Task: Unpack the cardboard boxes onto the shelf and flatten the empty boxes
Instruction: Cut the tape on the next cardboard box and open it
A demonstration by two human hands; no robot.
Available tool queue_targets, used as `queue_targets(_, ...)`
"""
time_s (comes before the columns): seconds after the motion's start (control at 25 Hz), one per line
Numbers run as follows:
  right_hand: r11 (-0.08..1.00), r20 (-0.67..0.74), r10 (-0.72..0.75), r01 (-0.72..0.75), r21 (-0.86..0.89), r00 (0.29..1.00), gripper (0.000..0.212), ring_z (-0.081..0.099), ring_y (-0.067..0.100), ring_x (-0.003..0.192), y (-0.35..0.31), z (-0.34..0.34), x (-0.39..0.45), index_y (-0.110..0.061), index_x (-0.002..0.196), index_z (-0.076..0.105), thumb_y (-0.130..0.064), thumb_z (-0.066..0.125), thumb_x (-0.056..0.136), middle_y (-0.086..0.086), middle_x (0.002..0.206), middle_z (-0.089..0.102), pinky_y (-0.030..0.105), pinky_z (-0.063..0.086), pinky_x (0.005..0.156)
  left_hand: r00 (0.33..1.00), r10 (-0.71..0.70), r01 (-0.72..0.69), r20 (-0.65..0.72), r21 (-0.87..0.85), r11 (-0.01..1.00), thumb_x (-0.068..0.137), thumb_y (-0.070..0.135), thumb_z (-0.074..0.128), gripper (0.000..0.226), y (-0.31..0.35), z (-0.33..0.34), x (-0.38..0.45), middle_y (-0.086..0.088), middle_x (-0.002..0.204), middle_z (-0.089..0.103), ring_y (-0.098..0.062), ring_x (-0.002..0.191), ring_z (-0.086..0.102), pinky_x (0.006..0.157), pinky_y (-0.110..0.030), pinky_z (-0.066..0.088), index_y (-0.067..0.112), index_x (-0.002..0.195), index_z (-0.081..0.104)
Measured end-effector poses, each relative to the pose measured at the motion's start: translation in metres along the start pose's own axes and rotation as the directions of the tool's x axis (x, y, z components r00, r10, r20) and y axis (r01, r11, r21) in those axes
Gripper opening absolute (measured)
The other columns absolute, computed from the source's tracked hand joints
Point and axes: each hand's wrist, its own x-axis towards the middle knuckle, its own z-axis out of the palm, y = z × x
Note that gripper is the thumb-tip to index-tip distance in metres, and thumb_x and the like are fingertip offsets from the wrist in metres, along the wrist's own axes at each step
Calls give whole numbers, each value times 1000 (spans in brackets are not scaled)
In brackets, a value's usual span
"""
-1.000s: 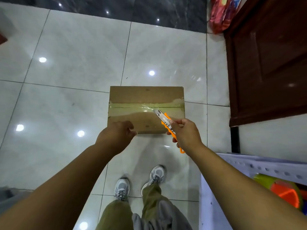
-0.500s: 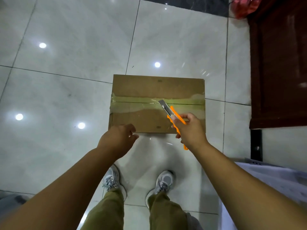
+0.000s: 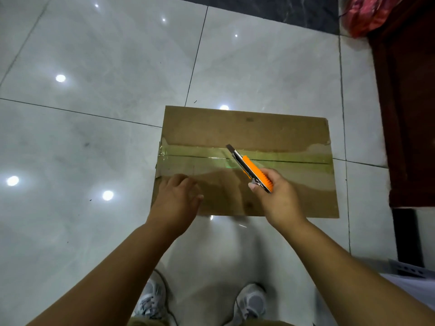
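Brown corrugated card, dull and slightly scuffed, makes up the cardboard box (image 3: 247, 165), a flat rectangle that lies closed on the floor (image 3: 94, 137) just ahead of the person's shoes (image 3: 250, 302). A glossy strip of clear tape (image 3: 282, 156), greenish in the light, runs along the seam where the two top flaps meet, from the left edge to the right edge; its left end wrinkles over the corner. The floor is polished pale marble tile with thin dark grout lines and bright round light reflections.

The right hand (image 3: 280, 201) has its grip curled round a utility knife (image 3: 251, 169) with an orange plastic body and a steel blade holder. The blade points up and to the left, and its tip lies over the tape near the middle of the seam; whether it touches the tape I cannot tell. The left hand (image 3: 176, 203) lies over the near left part of the box top, its grip loose and holding nothing, fingers gently bent toward the card.

Open tile surrounds the box on its left and far sides. To the right, a dark red-brown wooden panel (image 3: 412, 114) stands near the box's right edge, with a narrow band of tile between them. A red plastic bag (image 3: 367, 15) sits at the upper right corner.
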Motion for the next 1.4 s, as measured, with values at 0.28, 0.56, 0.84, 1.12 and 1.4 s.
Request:
queue_targets(0.28, 908, -94, -316, 272, -319, 944, 41, 56, 31, 110, 27, 27, 38, -16, 125, 62, -18, 70, 85, 5, 121, 64, 36, 43, 90, 995, 79, -74, -58, 81, 994, 95, 41, 49, 60, -36, 41, 35, -3, 159, 16, -27, 146, 5, 117, -40, 10, 23, 149, 29)
queue_targets(0.56, 831, -61, -421, 358, -425, 905, 42, 40, 32, 137, 35, 46, 70, -22, 132, 57, -31, 63, 91, 8, 140, 53, 48, 36, 107, 930, 266, -223, -254, 186, 957, 88, 49, 39, 57, -59, 69, 65, -20, 142, 45, -47, 130, 38, 105, -61, 32, 14, 127, 60)
queue_targets(0.84, 739, -60, -434, 317, -595, 899, 40, 53, 33, 120, 21, 60, 78, -29, 136, 45, -40, 48, 98, 5, 127, 61, 37, 42, 82, 871, 333, -216, -360, 329, 919, 88, 48, 40, 50, -69, 80, 75, -19, 122, 57, -43, 117, 51, 97, -57, 40, 18, 120, 64)
queue_targets(1.12, 600, 11, -446, 308, -738, 895, 46, 61, 33, 101, 0, 65, 77, -27, 140, 37, -48, 37, 99, 7, 118, 64, 35, 38, 68, 831, 383, -256, -403, 335, 907, 89, 45, 44, 43, -88, 71, 84, -19, 121, 52, -41, 105, 50, 91, -51, 46, 22, 119, 64)
queue_targets(1.4, 542, 16, -607, 428, -724, 795, 37, 65, 36, 63, -21, 97, 72, -14, 118, 61, -38, 63, 89, 12, 79, 71, 33, 38, 52, 810, 429, -320, -400, 312, 895, 92, 46, 40, 43, -134, 34, 107, -17, 121, 50, -33, 111, 41, 87, -43, 48, 26, 121, 65)
